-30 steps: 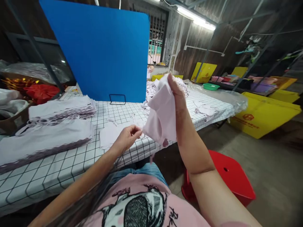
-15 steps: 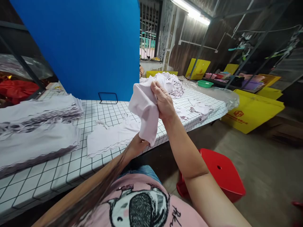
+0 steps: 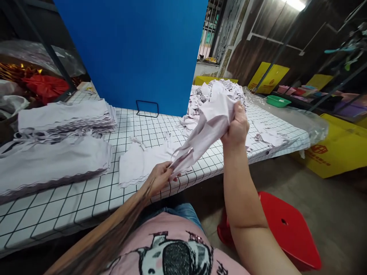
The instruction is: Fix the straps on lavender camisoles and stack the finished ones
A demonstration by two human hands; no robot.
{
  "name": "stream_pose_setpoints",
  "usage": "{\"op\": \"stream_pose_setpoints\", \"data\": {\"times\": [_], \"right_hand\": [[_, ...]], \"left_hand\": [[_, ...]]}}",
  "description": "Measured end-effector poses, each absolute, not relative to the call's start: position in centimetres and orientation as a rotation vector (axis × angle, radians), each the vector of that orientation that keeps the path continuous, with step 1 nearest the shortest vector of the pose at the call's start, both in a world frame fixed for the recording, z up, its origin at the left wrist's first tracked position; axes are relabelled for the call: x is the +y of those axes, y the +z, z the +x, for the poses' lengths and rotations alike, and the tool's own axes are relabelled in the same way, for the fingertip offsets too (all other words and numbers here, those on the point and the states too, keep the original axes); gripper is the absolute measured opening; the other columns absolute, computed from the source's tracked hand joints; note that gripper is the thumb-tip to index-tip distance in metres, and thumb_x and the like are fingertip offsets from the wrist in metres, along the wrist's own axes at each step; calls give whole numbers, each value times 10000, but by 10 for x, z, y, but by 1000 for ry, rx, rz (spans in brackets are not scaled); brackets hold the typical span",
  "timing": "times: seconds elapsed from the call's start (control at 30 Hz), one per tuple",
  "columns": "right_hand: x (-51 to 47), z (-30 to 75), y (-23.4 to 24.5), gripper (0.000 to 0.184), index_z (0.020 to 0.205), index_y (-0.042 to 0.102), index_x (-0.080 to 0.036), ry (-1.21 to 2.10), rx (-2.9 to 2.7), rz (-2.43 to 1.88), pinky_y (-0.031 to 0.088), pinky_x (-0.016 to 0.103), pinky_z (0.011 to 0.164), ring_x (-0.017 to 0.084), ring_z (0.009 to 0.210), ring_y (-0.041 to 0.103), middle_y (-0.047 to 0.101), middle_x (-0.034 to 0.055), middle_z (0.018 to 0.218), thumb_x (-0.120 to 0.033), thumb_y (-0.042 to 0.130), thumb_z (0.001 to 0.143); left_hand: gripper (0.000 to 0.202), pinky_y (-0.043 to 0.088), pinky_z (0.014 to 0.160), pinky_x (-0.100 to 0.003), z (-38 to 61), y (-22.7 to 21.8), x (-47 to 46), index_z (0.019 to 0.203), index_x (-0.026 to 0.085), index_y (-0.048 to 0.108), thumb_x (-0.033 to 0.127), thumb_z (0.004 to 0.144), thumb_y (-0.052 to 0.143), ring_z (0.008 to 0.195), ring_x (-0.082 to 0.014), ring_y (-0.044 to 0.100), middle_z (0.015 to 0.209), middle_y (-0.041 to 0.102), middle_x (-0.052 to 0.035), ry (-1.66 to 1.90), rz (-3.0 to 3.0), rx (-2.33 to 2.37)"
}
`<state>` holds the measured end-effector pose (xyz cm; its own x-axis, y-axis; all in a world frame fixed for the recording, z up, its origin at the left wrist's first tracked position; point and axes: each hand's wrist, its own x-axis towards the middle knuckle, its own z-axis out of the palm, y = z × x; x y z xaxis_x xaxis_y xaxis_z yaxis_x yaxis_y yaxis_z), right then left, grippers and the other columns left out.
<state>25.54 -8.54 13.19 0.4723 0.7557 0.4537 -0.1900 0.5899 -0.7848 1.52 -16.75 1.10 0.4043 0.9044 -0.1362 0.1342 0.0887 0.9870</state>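
Note:
A pale lilac strappy garment (image 3: 210, 128) is stretched slantwise above the table's front edge. My right hand (image 3: 237, 124) is closed on its upper end, and my left hand (image 3: 162, 177) pinches its lower end, where thin straps show. Just behind my left hand, a similar garment (image 3: 137, 164) lies flat on the table, partly hidden by my hand and the cloth I hold. Farther back is a heaped pile of pale garments (image 3: 229, 89), partly covered by the held cloth.
Two neat stacks of pale garments (image 3: 57, 164) lie at the left of the grid-patterned table (image 3: 94, 198). A large blue board (image 3: 132, 53) stands at the back, with a black wire stand (image 3: 147, 108) at its foot. A red stool (image 3: 286, 229) is at my right.
The garment has gone from bunched between my hands to stretched out. My right hand has moved right, away from my left. The view has turned slightly left.

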Motion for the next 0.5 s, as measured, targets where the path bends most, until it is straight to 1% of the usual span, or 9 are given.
{"op": "stream_pose_setpoints", "data": {"times": [0.07, 0.13, 0.23, 0.3, 0.33, 0.4, 0.43, 0.5], "right_hand": [[-75, 271, 121, 369, 1153, 607, -232, 543, -825, -738, 581, 352, 926, 223, 1281, 520, 569, 61, 1220, -479, 512, 895], [-68, 283, 112, 329, 1117, 625, -231, 493, -757, -752, 569, 349, 962, 213, 1328, 489, 553, 60, 1281, -446, 523, 890], [-62, 298, 104, 301, 1110, 622, -237, 489, -638, -760, 551, 370, 1005, 207, 1360, 465, 538, 52, 1327, -414, 545, 879], [-63, 305, 105, 301, 1111, 613, -237, 481, -605, -755, 551, 379, 1006, 209, 1358, 470, 539, 51, 1325, -419, 543, 881], [-66, 307, 106, 298, 1105, 611, -237, 470, -609, -754, 558, 376, 995, 209, 1349, 480, 544, 51, 1316, -424, 538, 885], [-75, 306, 113, 287, 1081, 613, -240, 452, -667, -763, 582, 366, 944, 209, 1305, 520, 567, 51, 1274, -443, 529, 896], [-82, 302, 117, 284, 1063, 618, -246, 463, -717, -778, 597, 363, 905, 210, 1264, 552, 587, 50, 1237, -460, 527, 900], [-97, 285, 126, 285, 1012, 638, -259, 557, -837, -823, 618, 356, 808, 212, 1137, 626, 633, 47, 1132, -503, 551, 893]], "left_hand": [[341, 420, 593, -309, 2, 8, -170, 970, 204, 648, 509, 833, 588, 703, -207, 665, 881, 744, -73, 809, 1278, 1085], [346, 409, 578, -301, -7, 7, -170, 928, 192, 643, 513, 798, 630, 684, -200, 655, 853, 740, -74, 882, 1191, 1153], [276, 399, 560, -277, -21, 9, -167, 854, 187, 610, 438, 747, 656, 687, -184, 637, 798, 713, -52, 1112, 988, 1173], [209, 411, 564, -263, -34, 12, -163, 789, 199, 554, 387, 729, 623, 713, -177, 634, 761, 686, -32, 1274, 836, 1169], [191, 425, 573, -264, -42, 14, -161, 758, 203, 525, 375, 729, 603, 738, -180, 638, 768, 681, -28, 1315, 797, 1172], [180, 458, 606, -278, -61, 19, -158, 733, 210, 508, 365, 736, 599, 818, -199, 647, 842, 692, -27, 1333, 832, 1234], [176, 471, 625, -285, -70, 23, -156, 747, 216, 525, 361, 731, 623, 858, -211, 646, 885, 694, -25, 1343, 897, 1313], [209, 485, 648, -300, -86, 33, -153, 846, 239, 589, 359, 706, 689, 884, -229, 638, 931, 688, -19, 1341, 1099, 1552]]}}
